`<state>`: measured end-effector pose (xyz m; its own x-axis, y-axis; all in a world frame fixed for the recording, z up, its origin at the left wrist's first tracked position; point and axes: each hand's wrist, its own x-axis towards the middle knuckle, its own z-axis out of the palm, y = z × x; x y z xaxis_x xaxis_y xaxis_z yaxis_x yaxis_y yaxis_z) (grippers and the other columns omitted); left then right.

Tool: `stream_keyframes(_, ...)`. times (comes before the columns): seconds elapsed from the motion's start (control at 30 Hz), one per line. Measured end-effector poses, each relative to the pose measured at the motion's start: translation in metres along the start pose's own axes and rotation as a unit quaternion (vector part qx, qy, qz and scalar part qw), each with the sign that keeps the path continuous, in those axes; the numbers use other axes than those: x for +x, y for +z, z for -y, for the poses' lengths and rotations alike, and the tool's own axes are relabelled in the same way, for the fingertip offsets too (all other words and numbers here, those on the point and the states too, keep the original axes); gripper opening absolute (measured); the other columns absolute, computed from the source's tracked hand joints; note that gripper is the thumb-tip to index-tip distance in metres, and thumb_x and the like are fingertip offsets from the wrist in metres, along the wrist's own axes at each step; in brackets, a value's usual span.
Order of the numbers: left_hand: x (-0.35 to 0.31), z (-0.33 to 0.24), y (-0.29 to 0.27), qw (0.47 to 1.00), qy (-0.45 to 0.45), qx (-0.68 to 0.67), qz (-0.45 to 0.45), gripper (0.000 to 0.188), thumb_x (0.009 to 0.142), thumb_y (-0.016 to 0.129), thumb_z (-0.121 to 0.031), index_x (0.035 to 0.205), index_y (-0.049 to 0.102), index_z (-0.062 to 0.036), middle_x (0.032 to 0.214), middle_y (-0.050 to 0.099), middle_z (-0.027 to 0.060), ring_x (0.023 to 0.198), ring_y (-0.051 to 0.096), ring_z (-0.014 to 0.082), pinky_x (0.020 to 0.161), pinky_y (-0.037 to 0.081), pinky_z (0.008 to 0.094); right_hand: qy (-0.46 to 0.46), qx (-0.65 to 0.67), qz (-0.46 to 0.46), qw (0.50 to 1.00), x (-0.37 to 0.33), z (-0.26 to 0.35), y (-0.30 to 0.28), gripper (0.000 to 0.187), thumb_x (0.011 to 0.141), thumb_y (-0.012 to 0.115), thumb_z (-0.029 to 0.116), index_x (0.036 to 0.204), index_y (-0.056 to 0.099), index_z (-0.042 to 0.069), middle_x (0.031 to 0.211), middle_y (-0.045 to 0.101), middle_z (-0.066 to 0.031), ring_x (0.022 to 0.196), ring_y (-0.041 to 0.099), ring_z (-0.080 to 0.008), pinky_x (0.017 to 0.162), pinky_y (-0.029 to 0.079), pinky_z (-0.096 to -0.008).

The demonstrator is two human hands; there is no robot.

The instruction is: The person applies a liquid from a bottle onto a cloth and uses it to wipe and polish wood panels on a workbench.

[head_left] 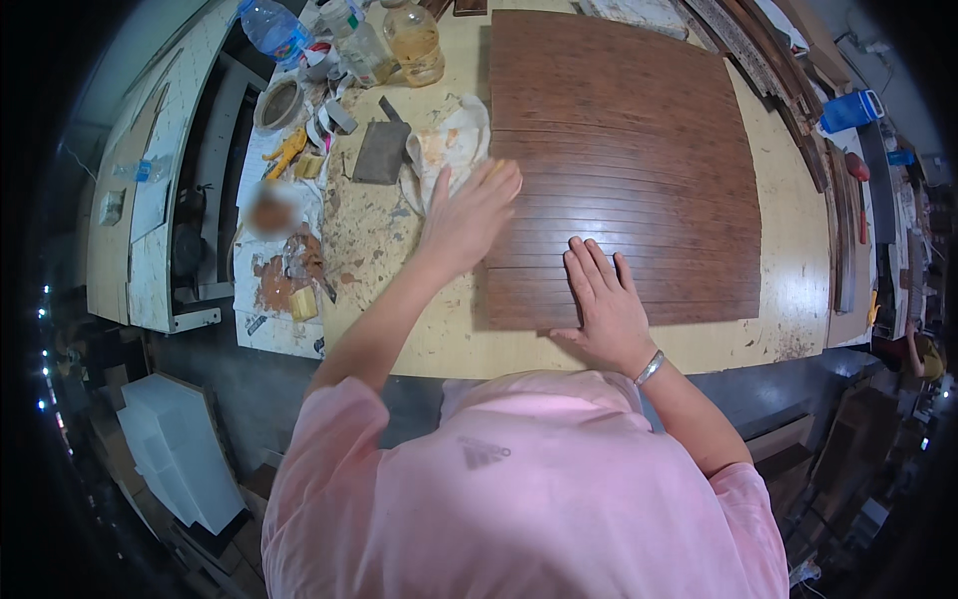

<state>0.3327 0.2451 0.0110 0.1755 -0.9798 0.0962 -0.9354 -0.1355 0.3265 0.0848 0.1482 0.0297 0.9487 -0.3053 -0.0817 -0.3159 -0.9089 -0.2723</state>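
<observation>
Panel (639, 110): flat on the table (793, 299), in front of the person (529, 499).
Edges: table shows along the right and near sides; the rag (454, 140) lies by the left one.
Long axis: away from the person (its grooves (689, 180) run crosswise).
Right hand (611, 314): palm down near the close edge, fingers extended, gripping nothing.
Left hand (469, 215): at the left edge, fingers bent; cannot tell whether they grasp anything.
Farther left: grey pad (381, 153), bottles (414, 45).
</observation>
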Motion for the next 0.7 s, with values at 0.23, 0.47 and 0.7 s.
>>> stream_keyframes(0.23,-0.069,-0.029,-0.006,0.997,0.057,-0.017,0.050,0.048,0.094,0.058,-0.023,0.140,0.050,-0.0115,0.152,0.044,0.0051,0.143,0.036,0.0235,0.112,0.023,0.0647,0.023,-0.012,0.004,1.000,-0.002,0.004,-0.002,0.107,0.069,0.080,0.050,0.150,0.031,0.000,0.159,0.028,-0.0146,0.147,0.027,-0.0296,0.117,0.025,-0.0532)
stream_keyframes(0.47,-0.006,-0.010,0.001,0.999,0.002,0.039,0.014,0.055,0.095,0.056,-0.026,0.147,0.045,-0.0170,0.157,0.038,0.0036,0.148,0.028,0.0225,0.116,0.013,0.0649,0.002,-0.029,-0.017,0.999,-0.001,0.002,0.003,0.106,0.068,0.080,0.050,0.150,0.032,0.002,0.160,0.027,-0.0133,0.147,0.028,-0.0299,0.117,0.025,-0.0528)
stream_keyframes(0.7,-0.110,-0.021,0.014,0.981,0.182,-0.032,0.052,0.056,0.092,0.061,-0.030,0.144,0.049,-0.0154,0.154,0.043,0.0042,0.146,0.033,0.0241,0.114,0.015,0.0675,0.013,-0.019,-0.024,0.999,-0.004,0.002,0.006,0.108,0.064,0.080,0.052,0.149,0.034,0.004,0.159,0.030,-0.0108,0.145,0.031,-0.0290,0.117,0.027,-0.0528)
